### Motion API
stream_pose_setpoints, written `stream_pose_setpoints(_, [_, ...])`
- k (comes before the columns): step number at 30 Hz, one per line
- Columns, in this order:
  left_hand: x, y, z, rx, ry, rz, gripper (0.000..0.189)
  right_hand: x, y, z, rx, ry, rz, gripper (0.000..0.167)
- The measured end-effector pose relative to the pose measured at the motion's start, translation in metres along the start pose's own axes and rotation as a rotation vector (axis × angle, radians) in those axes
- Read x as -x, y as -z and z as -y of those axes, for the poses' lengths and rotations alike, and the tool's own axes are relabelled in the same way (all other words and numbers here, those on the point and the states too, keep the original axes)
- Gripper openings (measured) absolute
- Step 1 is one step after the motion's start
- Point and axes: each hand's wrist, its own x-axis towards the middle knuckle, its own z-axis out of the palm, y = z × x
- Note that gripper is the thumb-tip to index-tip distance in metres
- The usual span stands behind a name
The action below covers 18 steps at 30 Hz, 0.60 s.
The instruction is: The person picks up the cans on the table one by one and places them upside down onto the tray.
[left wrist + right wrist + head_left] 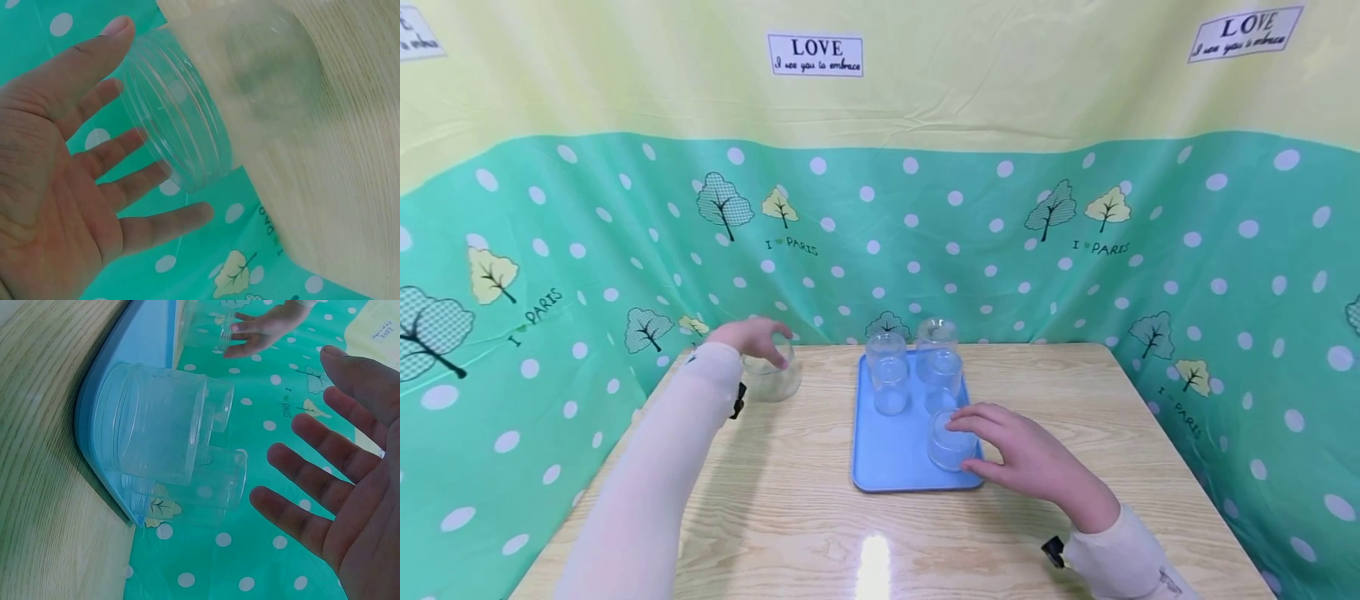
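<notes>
At the back left of the table, a clear jar stands upright, its ridged upper rim towards my left hand. Thumb and spread fingers lie about that rim without curling round it; whether they touch it I cannot tell. A wide clear jar stands at the front right of the blue tray. Beside it is my right hand, fingers spread and loosely bent. The right wrist view has a gap between that hand and the jar.
Several more clear jars stand in two columns on the back part of the tray. The wooden table runs back to a green dotted curtain, which also hangs along both sides.
</notes>
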Motion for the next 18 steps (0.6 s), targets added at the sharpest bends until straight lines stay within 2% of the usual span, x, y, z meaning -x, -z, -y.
stream_pose_setpoints(12, [-0.003, -0.0032, -0.0024, -0.006, 0.006, 0.02, 0.083, 0.0005, 0.0, -0.001, -0.004, 0.02, -0.013, 0.05])
stream_pose_setpoints(18, [-0.0034, -0.0043, -0.004, -0.01, -0.014, 0.016, 0.083, 0.0006, 0.0004, -0.0002, -0.013, 0.012, -0.012, 0.05])
